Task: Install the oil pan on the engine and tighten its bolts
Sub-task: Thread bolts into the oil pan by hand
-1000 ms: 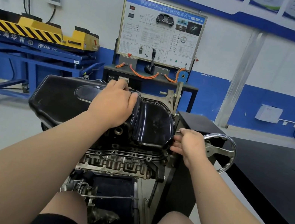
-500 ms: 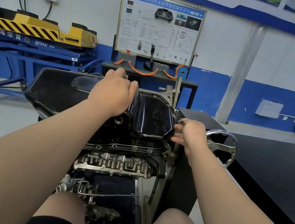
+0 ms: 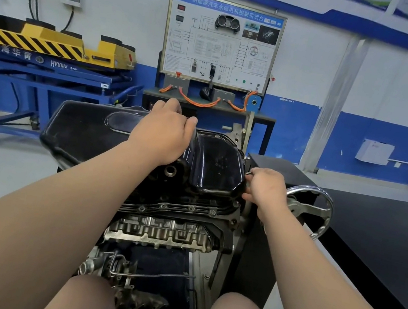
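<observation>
Two hands: left hand [image 3: 163, 133] curls its grip over the oil pan [image 3: 217, 167]; right hand [image 3: 266, 189] pinches a bolt [image 3: 248, 173] at its rim.

A person's left grip [image 3: 163, 133] lies on the black oil pan [image 3: 217, 167] atop the engine [image 3: 156, 233], fingers curled over its far ridge. The right grip [image 3: 267, 190] pinches a small dark bolt [image 3: 248, 173] at the pan's right edge, beside a handwheel [image 3: 305, 209].

My right hand [image 3: 266, 189] has crept a little up the right edge of the oil pan [image 3: 217, 167], and the bolt [image 3: 249, 173] pinched in its fingertips now shows clearly.
</observation>
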`<control>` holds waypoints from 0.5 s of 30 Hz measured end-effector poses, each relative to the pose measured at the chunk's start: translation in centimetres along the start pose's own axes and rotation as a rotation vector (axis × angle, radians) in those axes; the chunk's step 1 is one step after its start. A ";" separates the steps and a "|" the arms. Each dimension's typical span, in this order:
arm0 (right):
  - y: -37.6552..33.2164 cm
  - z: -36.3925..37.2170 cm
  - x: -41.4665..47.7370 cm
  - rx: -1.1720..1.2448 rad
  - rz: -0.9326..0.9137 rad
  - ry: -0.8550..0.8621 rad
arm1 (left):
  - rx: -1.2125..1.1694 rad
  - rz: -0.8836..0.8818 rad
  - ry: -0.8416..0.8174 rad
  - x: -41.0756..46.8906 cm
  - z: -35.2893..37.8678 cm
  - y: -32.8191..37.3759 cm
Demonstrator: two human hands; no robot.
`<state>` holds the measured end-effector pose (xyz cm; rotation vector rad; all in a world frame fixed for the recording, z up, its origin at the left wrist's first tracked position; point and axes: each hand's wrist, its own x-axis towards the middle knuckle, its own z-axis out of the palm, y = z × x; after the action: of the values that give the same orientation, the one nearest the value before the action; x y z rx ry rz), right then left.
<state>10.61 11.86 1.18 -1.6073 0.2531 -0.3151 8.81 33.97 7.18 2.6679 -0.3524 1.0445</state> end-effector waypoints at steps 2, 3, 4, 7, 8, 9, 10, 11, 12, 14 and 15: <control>0.3 0.1 -0.1 -0.118 -0.050 -0.002 | -0.007 0.001 -0.013 0.0 -0.1 0.0; 0.5 0.0 -0.2 -0.149 -0.066 -0.002 | -0.013 -0.001 -0.018 -0.1 -0.1 0.0; 0.6 -0.1 -0.3 -0.155 -0.070 -0.004 | -0.019 -0.003 -0.022 -0.1 -0.2 0.0; 1.0 -0.5 -0.3 -0.101 -0.030 -0.014 | -0.031 -0.006 -0.024 -0.3 -0.2 0.0; 1.0 -0.6 -0.3 -0.097 -0.024 -0.021 | -0.030 -0.003 -0.025 -0.4 -0.2 0.0; 1.1 -0.7 -0.4 -0.105 -0.026 -0.029 | -0.028 0.003 -0.026 -0.5 -0.2 0.0; 1.2 -0.8 -0.4 -0.111 -0.031 -0.035 | -0.028 0.008 -0.026 -0.7 -0.2 0.0; 1.2 -0.8 -0.6 -0.113 -0.035 -0.040 | -0.030 0.011 -0.024 -0.8 -0.2 0.0; 1.2 -0.9 -0.7 -0.113 -0.038 -0.041 | -0.035 0.012 -0.023 -0.8 -0.1 0.0; 1.3 -0.9 -0.8 -0.100 -0.035 -0.046 | -0.041 0.014 -0.031 -0.9 -0.2 0.0; 1.4 -1.0 -0.9 -0.084 -0.026 -0.053 | -0.043 0.017 -0.038 -0.9 -0.2 0.0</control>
<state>9.43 11.20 -0.20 -1.7002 0.2073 -0.2848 8.01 34.17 6.73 2.6540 -0.4012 0.9816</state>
